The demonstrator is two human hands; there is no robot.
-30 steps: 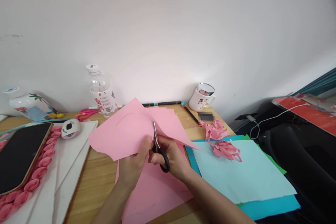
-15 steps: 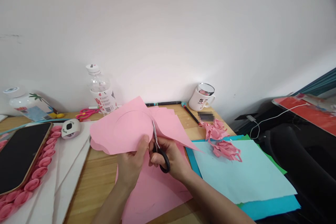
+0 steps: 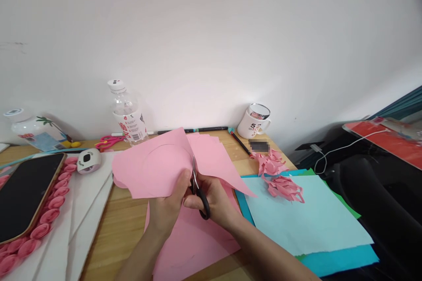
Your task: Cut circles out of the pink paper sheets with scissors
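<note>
A sheet of pink paper (image 3: 158,164) with a drawn circle is pinched at its lower right part by my left hand (image 3: 168,208), thumb on top. My right hand (image 3: 214,199) has its fingers through the black handles of a pair of scissors (image 3: 203,202). Their blades point up and away, around the paper beside the curved line. A cut flap of the same paper spreads to the right above my right hand. Beneath both hands, more pink paper (image 3: 194,246) lies on the wooden table.
Crumpled pink scraps (image 3: 285,188) rest on light blue paper (image 3: 306,219) at right. A white mug (image 3: 252,124), black marker (image 3: 239,140) and plastic bottle (image 3: 128,118) stand or lie near the wall. At left are a phone (image 3: 29,197), rolled pink paper roses (image 3: 49,216) and pink scissors (image 3: 110,142).
The held paper has tilted lower towards me, and its top corner has shifted slightly right. Both hands remain close together, the scissors turned a little more upright.
</note>
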